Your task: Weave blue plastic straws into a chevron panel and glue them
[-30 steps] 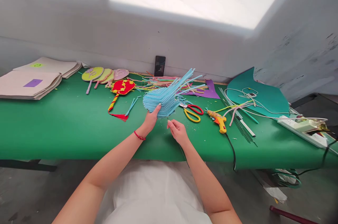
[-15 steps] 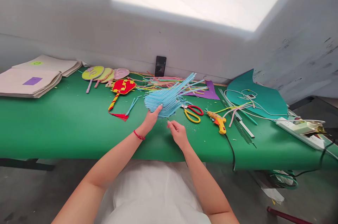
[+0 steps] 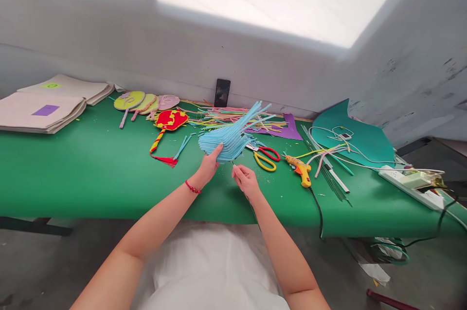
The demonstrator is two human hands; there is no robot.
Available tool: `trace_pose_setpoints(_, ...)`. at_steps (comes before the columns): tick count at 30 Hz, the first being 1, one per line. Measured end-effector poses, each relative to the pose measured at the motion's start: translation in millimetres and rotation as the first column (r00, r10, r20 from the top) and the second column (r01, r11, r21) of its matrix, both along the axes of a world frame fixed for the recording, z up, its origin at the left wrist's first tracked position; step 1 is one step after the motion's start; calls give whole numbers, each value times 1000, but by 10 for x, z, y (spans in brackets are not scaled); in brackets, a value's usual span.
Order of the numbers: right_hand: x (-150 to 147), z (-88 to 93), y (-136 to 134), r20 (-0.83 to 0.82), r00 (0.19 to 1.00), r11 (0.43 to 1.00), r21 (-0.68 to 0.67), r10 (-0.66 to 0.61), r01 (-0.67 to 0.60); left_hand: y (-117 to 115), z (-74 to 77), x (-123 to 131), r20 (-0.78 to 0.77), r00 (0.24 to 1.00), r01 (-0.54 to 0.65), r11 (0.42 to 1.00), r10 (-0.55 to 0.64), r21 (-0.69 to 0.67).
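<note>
My left hand (image 3: 211, 163) is closed on the lower edge of a light-blue piece made of pipe cleaners (image 3: 226, 142), thumb on top. Its rows lie side by side, and the loose ends fan out to the upper right. Just below it, my right hand (image 3: 243, 177) pinches a thin dark wire (image 3: 233, 163). The wire's tip reaches the underside of the blue piece; whether it goes in, I cannot tell. To the right lie scissors (image 3: 265, 159) with one red and one yellow handle. Past them rests a yellow glue gun (image 3: 302, 170).
Loose coloured pipe cleaners (image 3: 211, 118) lie behind my hands, near a phone (image 3: 222, 93) leaning on the wall. A red fan (image 3: 170, 119) and several round fans (image 3: 129, 100) are at left, beside large pads (image 3: 40, 113). A power strip (image 3: 404, 186) and cables lie right.
The blue piece has tilted slightly, its loose ends swinging a little to the left. Both hands keep their grip and have barely moved.
</note>
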State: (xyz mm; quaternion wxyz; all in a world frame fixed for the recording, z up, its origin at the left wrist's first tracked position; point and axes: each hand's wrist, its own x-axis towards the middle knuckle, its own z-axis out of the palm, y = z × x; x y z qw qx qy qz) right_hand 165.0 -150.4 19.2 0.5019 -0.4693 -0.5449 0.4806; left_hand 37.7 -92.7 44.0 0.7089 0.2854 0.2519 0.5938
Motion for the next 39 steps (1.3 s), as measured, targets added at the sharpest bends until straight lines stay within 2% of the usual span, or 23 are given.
trace_pose_setpoints(5, -4, -16, -45, 84, 996, 999, 12, -34, 33, 21, -18, -24, 50, 998, 52, 996, -48, -76)
trace_pose_setpoints(10, 11, -83, -83, 236, 966, 990, 115, -109, 83, 45, 16, -92, 124, 992, 24, 994, -10, -111)
trace_pose_setpoints(15, 91, -51, -101, 397, 906, 980, 182, -148, 81, 94, 45, -174, 45, 999, 12, 993, -7, -119)
trace_pose_setpoints(18, 195, 48, -122, 530, 832, 975, 214, -167, 59, 90, 47, -177, -32, 999, 41, 998, -43, -52)
trace_pose_setpoints(23, 300, 257, -196, 720, 607, 931, 350, -336, 100, 15, 62, -99, -107, 994, -26, 999, 30, 42)
trace_pose_setpoints(25, 270, 294, -215, 712, 561, 895, 424, -423, 136, -27, 96, -70, -93, 993, -71, 996, 77, 57)
trace_pose_setpoints(27, 201, 298, -218, 650, 559, 844, 499, -514, 195, -78, 146, -50, -45, 993, -104, 992, 108, 78)
trace_pose_setpoints(30, 71, 286, -203, 541, 564, 762, 582, -623, 283, -173, 226, -25, 46, 995, -95, 992, 91, 87)
trace_pose_setpoints(33, -30, 290, -179, 505, 534, 713, 629, -678, 310, -251, 291, 23, 101, 991, -95, 992, 86, 87)
trace_pose_setpoints(36, -75, 301, -149, 488, 499, 674, 669, -717, 314, -263, 346, 101, 111, 972, -215, 974, 206, 73)
trace_pose_setpoints(39, -83, 289, -110, 448, 496, 637, 699, -744, 324, -229, 397, 178, 92, 949, -308, 950, 303, 49)
